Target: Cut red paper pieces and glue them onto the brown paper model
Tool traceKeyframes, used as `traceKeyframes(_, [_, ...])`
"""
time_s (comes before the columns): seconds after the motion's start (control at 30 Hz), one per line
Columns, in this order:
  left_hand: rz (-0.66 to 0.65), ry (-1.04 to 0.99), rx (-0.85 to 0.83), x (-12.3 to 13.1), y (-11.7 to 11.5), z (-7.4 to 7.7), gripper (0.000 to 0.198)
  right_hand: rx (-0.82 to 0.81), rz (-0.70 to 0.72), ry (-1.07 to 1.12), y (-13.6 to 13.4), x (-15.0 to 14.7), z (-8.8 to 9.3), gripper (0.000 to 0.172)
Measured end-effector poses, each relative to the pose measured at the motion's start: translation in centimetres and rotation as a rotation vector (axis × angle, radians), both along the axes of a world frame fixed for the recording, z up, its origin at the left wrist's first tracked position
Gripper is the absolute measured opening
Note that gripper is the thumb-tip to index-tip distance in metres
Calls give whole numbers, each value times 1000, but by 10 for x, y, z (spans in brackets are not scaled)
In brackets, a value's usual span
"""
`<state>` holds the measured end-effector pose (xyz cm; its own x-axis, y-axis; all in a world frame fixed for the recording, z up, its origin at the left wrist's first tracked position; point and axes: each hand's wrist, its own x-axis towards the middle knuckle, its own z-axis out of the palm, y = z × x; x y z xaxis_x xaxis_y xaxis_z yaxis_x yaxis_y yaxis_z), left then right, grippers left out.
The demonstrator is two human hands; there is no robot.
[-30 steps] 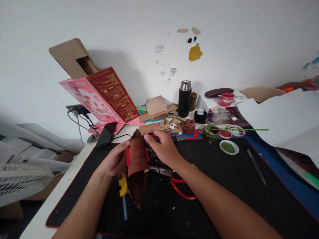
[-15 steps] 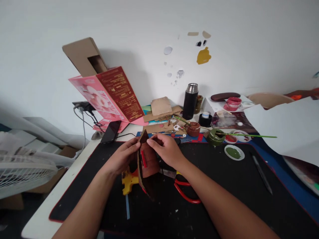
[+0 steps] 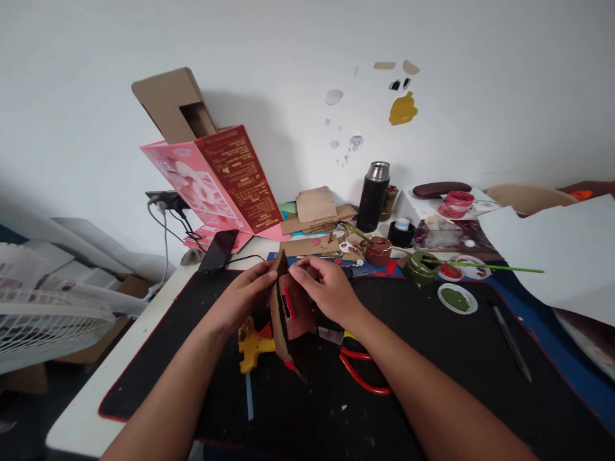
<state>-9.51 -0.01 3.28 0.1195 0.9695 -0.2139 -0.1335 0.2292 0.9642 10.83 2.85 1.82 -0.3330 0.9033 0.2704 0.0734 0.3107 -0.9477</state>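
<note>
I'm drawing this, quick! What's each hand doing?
Left hand: closed, holding the brown model near its far tip.
Right hand: closed, thumb and fingers at the brown model's far end.

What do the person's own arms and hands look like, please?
The bare left forearm and bare right forearm taper forward, with no sleeve, watch or bracelet in view. The ungloved left hand and ungloved right hand show no visible ring.

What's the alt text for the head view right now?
The left hand and right hand hold a brown craft piece with pointed ends over a black mat. Scissors and a yellow tool lie close by; paint jars and a flask stand behind.
</note>
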Motion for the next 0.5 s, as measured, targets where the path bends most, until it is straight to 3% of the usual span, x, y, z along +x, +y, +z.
traceKeyframes(0.23, [29, 188, 112, 4, -2, 4, 61, 178, 29, -121, -8, 2, 11, 25])
traceKeyframes(0.5, [59, 164, 112, 6, -1, 1, 65, 148, 16, -82, -7, 1, 14, 24])
